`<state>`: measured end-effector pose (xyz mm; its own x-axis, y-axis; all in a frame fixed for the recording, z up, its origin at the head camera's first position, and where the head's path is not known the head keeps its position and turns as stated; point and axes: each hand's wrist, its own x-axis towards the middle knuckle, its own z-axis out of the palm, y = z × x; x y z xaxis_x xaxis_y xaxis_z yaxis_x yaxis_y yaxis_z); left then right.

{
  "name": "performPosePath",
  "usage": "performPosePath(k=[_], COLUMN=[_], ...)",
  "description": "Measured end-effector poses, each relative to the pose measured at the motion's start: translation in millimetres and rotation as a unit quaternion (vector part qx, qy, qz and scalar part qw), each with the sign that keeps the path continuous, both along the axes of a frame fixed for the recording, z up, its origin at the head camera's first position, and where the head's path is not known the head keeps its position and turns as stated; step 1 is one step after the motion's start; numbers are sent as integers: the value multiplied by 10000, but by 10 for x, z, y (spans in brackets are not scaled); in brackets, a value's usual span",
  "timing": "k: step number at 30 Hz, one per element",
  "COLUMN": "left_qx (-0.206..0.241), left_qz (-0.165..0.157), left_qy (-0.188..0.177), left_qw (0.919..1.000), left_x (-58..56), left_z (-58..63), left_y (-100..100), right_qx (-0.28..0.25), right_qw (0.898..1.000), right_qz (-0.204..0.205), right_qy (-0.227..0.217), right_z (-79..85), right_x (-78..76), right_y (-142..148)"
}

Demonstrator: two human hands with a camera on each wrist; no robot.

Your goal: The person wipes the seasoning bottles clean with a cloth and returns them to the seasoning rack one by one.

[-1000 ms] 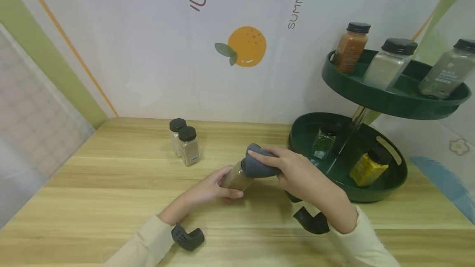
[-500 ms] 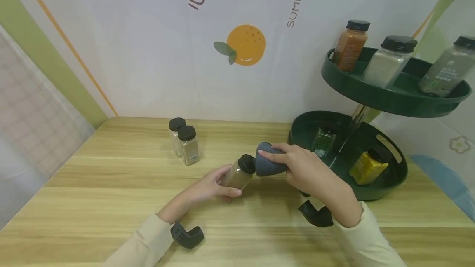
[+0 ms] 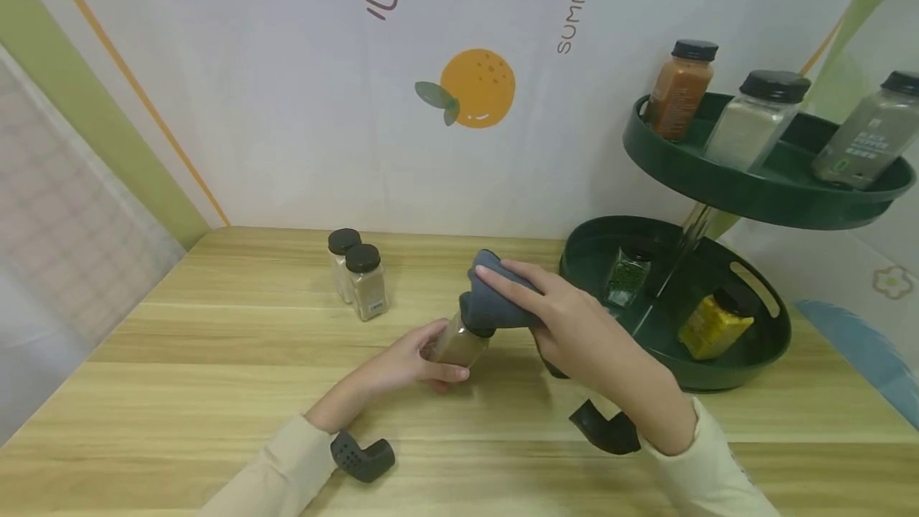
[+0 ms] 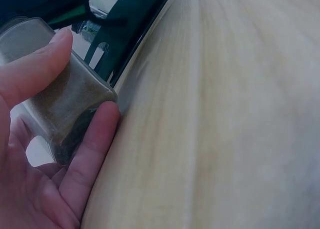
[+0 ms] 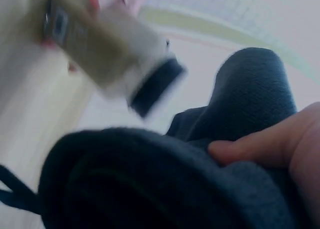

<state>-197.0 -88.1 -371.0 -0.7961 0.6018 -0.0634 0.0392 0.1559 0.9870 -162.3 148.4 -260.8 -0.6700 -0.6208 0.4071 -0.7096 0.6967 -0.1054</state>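
My left hand (image 3: 409, 361) grips a clear spice jar (image 3: 454, 346) of brownish powder, tilted with its black lid up and to the right. In the left wrist view, my thumb lies across the jar (image 4: 67, 106) and a fingertip is at its lower corner, close over the table. My right hand (image 3: 577, 321) holds a bunched dark blue-grey cloth (image 3: 498, 305), which overlaps most of the lid in the head view. In the right wrist view, the jar's black lid (image 5: 156, 86) shows beyond the folds of the cloth (image 5: 150, 154), with my right thumb pressed on them.
Two black-lidded jars (image 3: 368, 290) of pale powder stand together at the back left of the wooden table (image 3: 215, 389). At right rises a two-tier green rack (image 3: 718, 377), its upper tier (image 3: 761, 194) overhanging, with several spice jars on both levels.
My right hand drew the cloth right, off the lid, then brought it back left and slightly up over the lid. The left hand and jar stay nearly still.
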Motion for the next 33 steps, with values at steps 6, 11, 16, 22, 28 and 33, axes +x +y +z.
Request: performPosePath(k=[6,11,16,22,28,33], left_qx=[70,18,-5,-8,9,-18], left_qz=[-94,4,53,39,18,-25], left_qy=[106,56,21,-35,-29,-2], left_qw=[9999,10000,10000,10000,10000,10000], left_x=[-13,-3,10,11,10,20], left_z=[5,9,14,8,9,23], left_y=[0,16,8,7,24,14], right_qx=[357,320,190,109,333,494], right_qw=[9990,9978,9982,9972,9961,9958], right_qz=[196,112,-44,-147,-440,-520], right_qy=[-202,-572,-561,-719,-694,-573], right_z=[-131,-152,-196,-229,-204,-194], right_x=[6,-9,-50,-90,-108,-139], right_y=[-145,-114,-102,-111,-65,-20])
